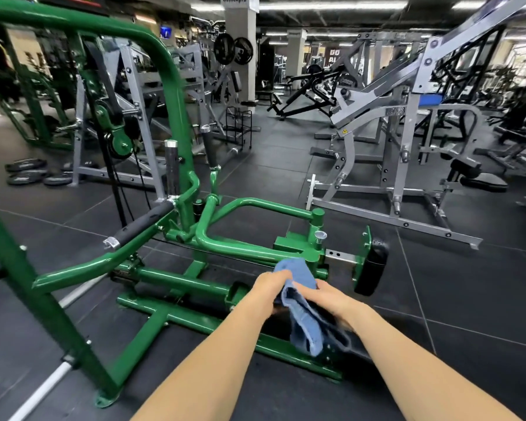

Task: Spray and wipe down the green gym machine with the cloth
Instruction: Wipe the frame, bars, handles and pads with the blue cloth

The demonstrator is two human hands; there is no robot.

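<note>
Green-painted tubular steel gym machine fills the head view, its low base rails and curved arms lying just beyond and below both hands, its tall frame rising to their left. The left hand and right hand are close together, each with fingers curled round a blue terry cloth, which bunches between them and hangs down toward the base rail. Whether the cloth touches the frame I cannot tell. No spray bottle shows here, so the likely risk is wiping dry and only smearing grime; the hanging end could also snag on the silver adjustment pin just ahead of the hands or drag on the floor and pick up dirt. Dark rubber floor tiles lie under everything. Beyond the hands to the right stands a grey steel machine, far to the left lie black weight plates, and rows of equipment recede under strip lights.
</note>
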